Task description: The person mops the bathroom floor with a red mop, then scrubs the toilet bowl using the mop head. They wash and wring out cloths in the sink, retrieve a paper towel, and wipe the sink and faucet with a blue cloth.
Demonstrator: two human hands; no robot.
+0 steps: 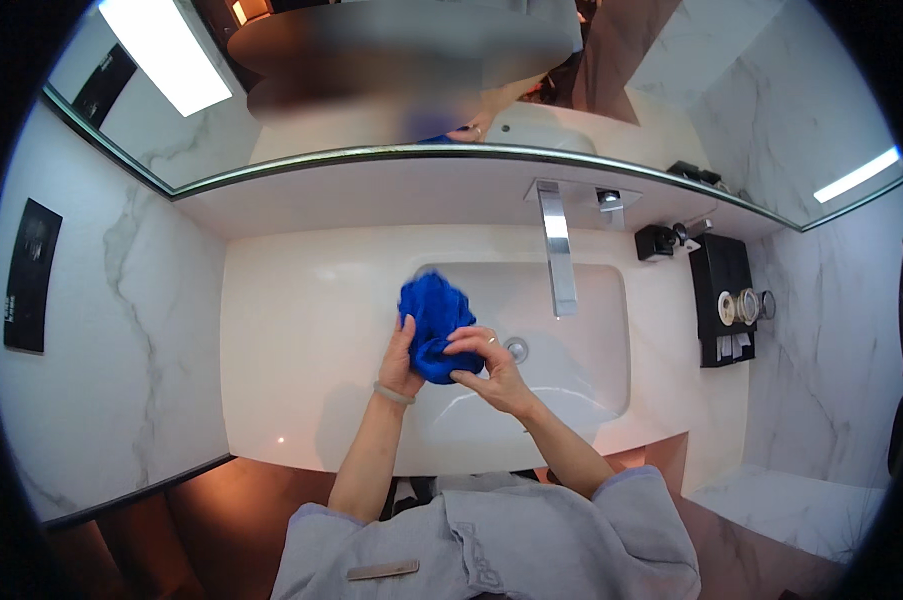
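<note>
A bunched, bright blue cloth (435,310) is held up over the left edge of the white sink basin (601,370). My left hand (401,360) grips its left side, with the thumb lying along the cloth and the other fingers hidden behind it. On the right, my right hand (491,370) pinches a fold near the cloth's lower end between thumb and fingers. A ring shows on one right finger, and a pale band circles my left wrist. Beside my right hand, the round drain (516,349) is visible in the basin floor.
A chrome spout (559,250) reaches from the wall over the basin, with a lever (610,203) beside it. Right of the basin stand a black box (655,242) and a black tray (723,280) holding glass jars (744,306). A wide mirror edge (451,152) spans the back.
</note>
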